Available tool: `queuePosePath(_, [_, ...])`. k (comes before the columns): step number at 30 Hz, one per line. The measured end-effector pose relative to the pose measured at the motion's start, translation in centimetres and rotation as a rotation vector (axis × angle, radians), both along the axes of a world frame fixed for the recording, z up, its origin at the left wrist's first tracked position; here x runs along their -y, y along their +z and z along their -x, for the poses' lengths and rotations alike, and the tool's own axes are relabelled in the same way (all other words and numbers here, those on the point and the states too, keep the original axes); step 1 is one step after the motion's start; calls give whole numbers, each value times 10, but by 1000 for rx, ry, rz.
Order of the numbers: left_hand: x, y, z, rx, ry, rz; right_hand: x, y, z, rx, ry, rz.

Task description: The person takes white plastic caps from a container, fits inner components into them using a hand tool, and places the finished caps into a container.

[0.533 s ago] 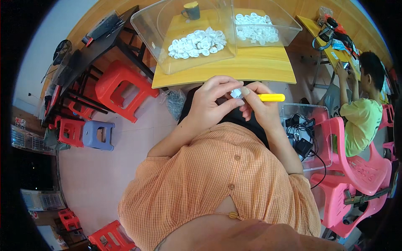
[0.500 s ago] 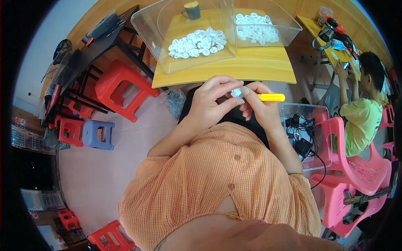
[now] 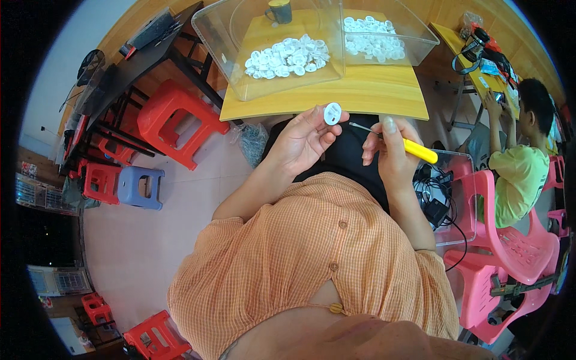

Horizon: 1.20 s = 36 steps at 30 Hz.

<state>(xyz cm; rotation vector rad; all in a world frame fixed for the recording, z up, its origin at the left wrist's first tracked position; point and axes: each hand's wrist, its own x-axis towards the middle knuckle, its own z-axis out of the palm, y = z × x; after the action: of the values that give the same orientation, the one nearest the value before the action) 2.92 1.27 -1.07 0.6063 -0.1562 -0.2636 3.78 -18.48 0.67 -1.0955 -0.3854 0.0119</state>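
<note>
Pinched between thumb and fingers of my left hand (image 3: 303, 137) is a small round white plastic piece (image 3: 332, 113), its flat face turned up and showing a small dark slot. My right hand (image 3: 393, 150) grips a screwdriver (image 3: 420, 150) with a yellow handle. Its thin metal shaft points left toward the white piece, and the tip stays a little apart from it. Both hands are above my lap, just in front of the yellow table (image 3: 324, 102). A heap of similar white pieces (image 3: 287, 57) lies in the clear plastic bin (image 3: 240, 84) on that table.
A second clear bin (image 3: 414, 45) holds more white pieces. A dark mug (image 3: 279, 12) stands behind the heap. Red stools (image 3: 174, 123) and a blue stool (image 3: 141, 187) are at left. At right are a box of black cables (image 3: 441, 198), pink chairs (image 3: 516, 252) and a seated person (image 3: 519, 168).
My hands have moved apart. The screwdriver has come away to the right, its shaft now visible, and the white piece has been turned to show its round face.
</note>
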Motion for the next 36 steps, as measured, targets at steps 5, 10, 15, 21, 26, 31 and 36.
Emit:
queuePosePath(5, [8,3,4,-6,-75,39,-3,-4,4,155,-45,49])
queuePosePath(10, [12,10,11,17,-53,9,-4,-2,5,151,-17,80])
queuePosePath(15, [13,9,13,91,3,-38,-5,-2,6,136,-10,32])
queuePosePath(21, [15,14,16,113,90,-145,-5,-1,3,10,34,-104])
queuePosePath(26, [16,17,18,133,102,-170,-6,0,2,-68,67,-158])
queuePosePath(31, [16,17,19,191,121,-216,-7,1,-1,-92,73,-196])
queuePosePath(36, [21,15,20,290,220,-327,-6,1,-4,-139,96,-227])
